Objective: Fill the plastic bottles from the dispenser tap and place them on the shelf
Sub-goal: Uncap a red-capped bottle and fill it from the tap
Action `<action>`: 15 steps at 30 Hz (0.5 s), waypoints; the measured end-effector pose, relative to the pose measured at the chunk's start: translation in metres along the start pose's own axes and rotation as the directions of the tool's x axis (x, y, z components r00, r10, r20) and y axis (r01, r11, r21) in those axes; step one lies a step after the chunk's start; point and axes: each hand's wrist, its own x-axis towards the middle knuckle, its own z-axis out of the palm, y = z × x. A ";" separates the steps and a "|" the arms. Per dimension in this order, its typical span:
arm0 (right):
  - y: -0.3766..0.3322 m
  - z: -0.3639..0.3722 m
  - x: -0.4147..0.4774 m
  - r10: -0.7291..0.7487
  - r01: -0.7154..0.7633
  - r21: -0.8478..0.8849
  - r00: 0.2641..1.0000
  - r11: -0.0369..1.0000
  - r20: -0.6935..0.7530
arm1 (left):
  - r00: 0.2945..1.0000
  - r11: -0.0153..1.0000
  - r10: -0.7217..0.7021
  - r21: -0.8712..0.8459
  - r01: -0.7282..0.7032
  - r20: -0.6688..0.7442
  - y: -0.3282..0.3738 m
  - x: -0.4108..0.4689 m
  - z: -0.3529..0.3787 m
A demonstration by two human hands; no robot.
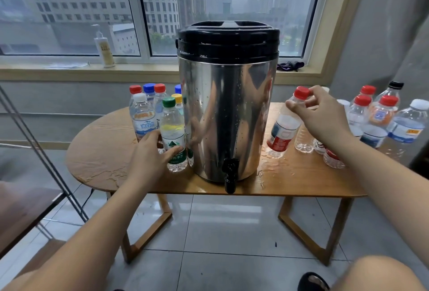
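Red-capped clear plastic bottle [284, 130], tilted, pinched at neck by right hand [325, 116], prob. for black tap [229, 172]; left hand [148, 160] curls round full green-capped bottle [173, 128], prob. shelf-bound.

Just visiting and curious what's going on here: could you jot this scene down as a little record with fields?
left hand: grips the green-capped bottle, upright, left of the dispenser
right hand: holds the red-capped bottle near its neck, tilted, right of the dispenser
tap: black, no bottle under it
table: wooden, wet with puddles
other bottles: clustered on both sides
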 end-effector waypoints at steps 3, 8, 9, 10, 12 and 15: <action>-0.014 -0.005 -0.024 -0.022 0.021 0.046 1.000 0.999 0.021 | 1.000 1.000 0.009 -0.008 -0.009 -0.010 -0.001 0.005 0.001; -0.028 -0.007 -0.062 -0.063 0.060 0.054 0.995 0.997 0.071 | 0.999 0.999 0.012 -0.043 -0.014 -0.046 -0.007 -0.005 -0.001; -0.030 -0.006 -0.070 -0.068 0.062 0.070 0.995 0.996 0.079 | 0.998 0.998 0.013 -0.054 -0.016 -0.056 -0.008 -0.008 -0.003; -0.031 -0.004 -0.077 -0.069 0.061 0.089 0.993 0.994 0.092 | 0.998 0.998 0.010 -0.066 -0.014 -0.061 -0.010 -0.012 -0.005; -0.033 0.001 -0.093 -0.077 0.063 0.119 0.990 0.991 0.117 | 0.998 0.995 -0.002 -0.100 -0.004 -0.058 -0.010 -0.020 -0.011; -0.039 0.008 -0.114 -0.100 0.086 0.142 0.991 0.986 0.093 | 1.000 0.987 0.000 -0.161 -0.003 -0.019 -0.002 -0.038 -0.018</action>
